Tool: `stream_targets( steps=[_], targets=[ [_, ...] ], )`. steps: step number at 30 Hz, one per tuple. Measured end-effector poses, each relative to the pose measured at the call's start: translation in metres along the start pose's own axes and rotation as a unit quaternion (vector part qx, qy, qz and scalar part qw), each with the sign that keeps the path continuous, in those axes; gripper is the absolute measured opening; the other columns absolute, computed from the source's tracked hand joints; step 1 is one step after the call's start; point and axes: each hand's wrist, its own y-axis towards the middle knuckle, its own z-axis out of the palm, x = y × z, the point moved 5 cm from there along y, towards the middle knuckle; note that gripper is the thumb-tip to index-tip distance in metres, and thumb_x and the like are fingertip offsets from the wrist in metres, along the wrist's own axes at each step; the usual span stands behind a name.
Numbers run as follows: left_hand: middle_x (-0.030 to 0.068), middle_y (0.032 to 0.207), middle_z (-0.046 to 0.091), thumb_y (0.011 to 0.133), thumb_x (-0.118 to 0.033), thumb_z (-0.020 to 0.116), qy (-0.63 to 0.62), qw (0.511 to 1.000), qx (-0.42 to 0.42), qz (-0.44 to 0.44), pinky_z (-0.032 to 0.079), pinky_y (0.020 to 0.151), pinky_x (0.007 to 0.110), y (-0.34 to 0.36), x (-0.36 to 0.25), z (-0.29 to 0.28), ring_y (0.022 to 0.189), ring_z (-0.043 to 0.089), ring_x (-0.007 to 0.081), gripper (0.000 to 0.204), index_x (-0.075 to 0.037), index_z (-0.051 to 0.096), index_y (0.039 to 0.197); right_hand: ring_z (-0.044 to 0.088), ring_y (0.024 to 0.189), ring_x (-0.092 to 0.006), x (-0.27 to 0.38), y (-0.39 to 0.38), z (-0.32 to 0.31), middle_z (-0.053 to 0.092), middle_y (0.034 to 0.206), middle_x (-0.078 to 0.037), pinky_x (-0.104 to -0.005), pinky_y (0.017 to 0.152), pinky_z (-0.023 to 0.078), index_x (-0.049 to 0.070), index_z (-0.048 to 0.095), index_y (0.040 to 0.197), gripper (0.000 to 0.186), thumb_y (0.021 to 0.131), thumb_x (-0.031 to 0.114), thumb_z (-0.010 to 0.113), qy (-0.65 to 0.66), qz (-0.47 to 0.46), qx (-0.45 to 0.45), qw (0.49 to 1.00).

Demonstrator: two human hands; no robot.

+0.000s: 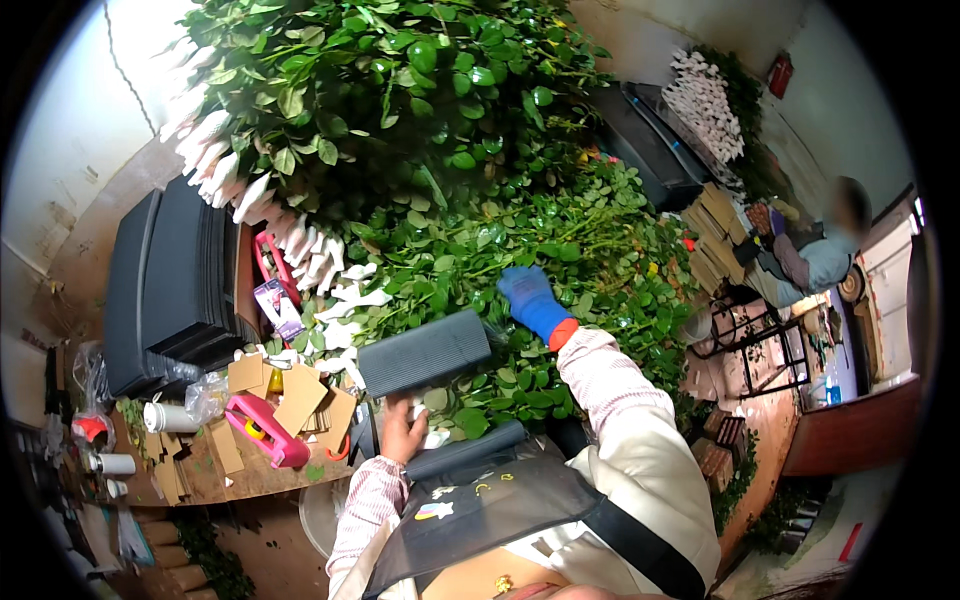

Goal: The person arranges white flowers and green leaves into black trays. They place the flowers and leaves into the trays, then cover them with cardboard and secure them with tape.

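My left hand (402, 432) is bare and partly closed at the lower edge of a dark corrugated sheet (425, 353). A white-sleeved flower head (436, 439) lies beside its thumb; what its fingers hold is hidden. My right hand (532, 302), in a blue glove with an orange-red cuff, reaches into the leafy green stems (620, 265) right of the sheet. Its fingers look curled, but whatever is in them cannot be made out. More white-sleeved flower heads (312, 252) line the pile's left side. A dark roll (466, 450) lies against my apron.
Stacked dark sheets (185, 290) stand at left. Pink-handled tools (268, 430), cardboard pieces (300, 398) and a white cup (172, 417) lie on the wooden table (270, 482). A taller leafy heap (400, 90) rises behind. Another person (825, 255) works at far right beside a black metal rack (755, 350).
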Motion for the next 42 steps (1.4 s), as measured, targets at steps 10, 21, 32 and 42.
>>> stream_targets(
  steps=[10, 21, 32, 42],
  targets=[
    [0.0253, 0.120, 0.055, 0.088, -0.017, 0.073, -0.012, 1.000, -0.024, -0.017, 0.047, 0.096, 0.046, -0.010, 0.007, 0.005, 0.113, 0.055, 0.0435, 0.047, 0.000, 0.055, 0.128, 0.064, 0.102, -0.0331, -0.025, -0.020, -0.112, 0.069, 0.105, -0.010, -0.0444, 0.089, 0.050, 0.015, 0.071, 0.113, 0.043, 0.073, 0.001, 0.065, 0.118, -0.118, -0.395, 0.903],
    [0.0269, 0.118, 0.056, 0.089, -0.023, 0.072, 0.016, 0.999, -0.028, 0.019, 0.047, 0.096, 0.048, -0.008, -0.006, -0.004, 0.110, 0.055, 0.0458, 0.046, -0.002, 0.057, 0.127, 0.065, 0.116, -0.0332, -0.023, 0.056, 0.001, 0.067, 0.129, -0.014, -0.0455, 0.098, 0.051, 0.023, 0.062, 0.135, 0.048, 0.086, 0.022, 0.062, -0.009, -0.107, 0.012, 0.994],
    [0.0247, 0.103, 0.061, 0.088, -0.027, 0.073, 0.010, 0.999, -0.038, -0.002, 0.049, 0.085, 0.049, -0.010, 0.005, 0.002, 0.096, 0.058, 0.0426, 0.042, -0.002, 0.061, 0.120, 0.066, 0.103, -0.0314, 0.055, 0.063, -0.394, 0.070, 0.115, -0.011, -0.0433, 0.090, 0.052, 0.013, 0.069, 0.114, 0.026, 0.092, 0.026, 0.066, 0.079, -0.282, -0.602, 0.743],
    [0.0285, 0.140, 0.046, 0.089, -0.023, 0.072, -0.072, 0.997, 0.010, -0.035, 0.050, 0.095, 0.044, -0.011, 0.009, 0.010, 0.122, 0.051, 0.0459, 0.060, -0.005, 0.051, 0.142, 0.037, 0.140, -0.0319, 0.008, 0.221, -0.561, 0.037, 0.154, -0.013, -0.0480, 0.115, 0.031, 0.015, 0.041, 0.152, 0.103, 0.066, 0.045, 0.088, -0.149, 0.127, -0.581, 0.790]
  ],
)
